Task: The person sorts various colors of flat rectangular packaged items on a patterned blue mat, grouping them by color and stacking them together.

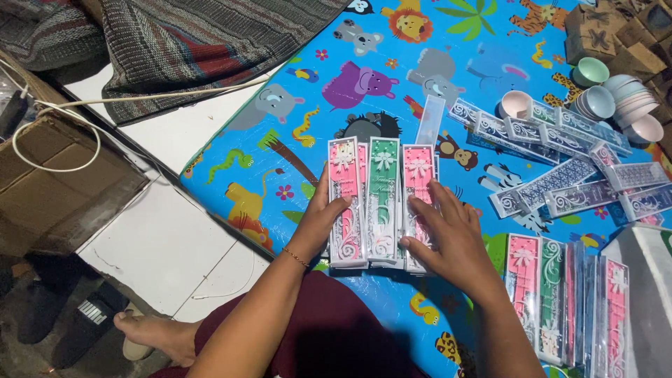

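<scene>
The left hand (323,218) lies against the outer edge of a row of slim clear boxes (381,203), its thumb hooked over the leftmost pink one, fingers hidden behind the stack, so how far it closes around them I cannot tell; the right hand (448,234) rests flat and spread on the rightmost pink box, fingers extended, pressing down rather than gripping. The boxes, pink, green and pink with ribbon bows at their far ends, sit side by side and touching, their long axes running straight away from the person; they lie directly between the two hands, about equally close to each, squeezed from both flanks. They rest on a bright blue play mat (294,140) printed with cartoon animals, spread over the floor; just beyond the row a single clear lid or sleeve (430,120) lies angled. Farther right, a loose heap of blue-and-white patterned boxes (560,161) sprawls at mixed angles, with small pastel bowls (616,101) stacked behind; near the person's right knee another batch of pink and green boxes (567,301) lies in a row. To the left, a cardboard box (63,182) and a white cable (63,122) sit off the mat.
</scene>
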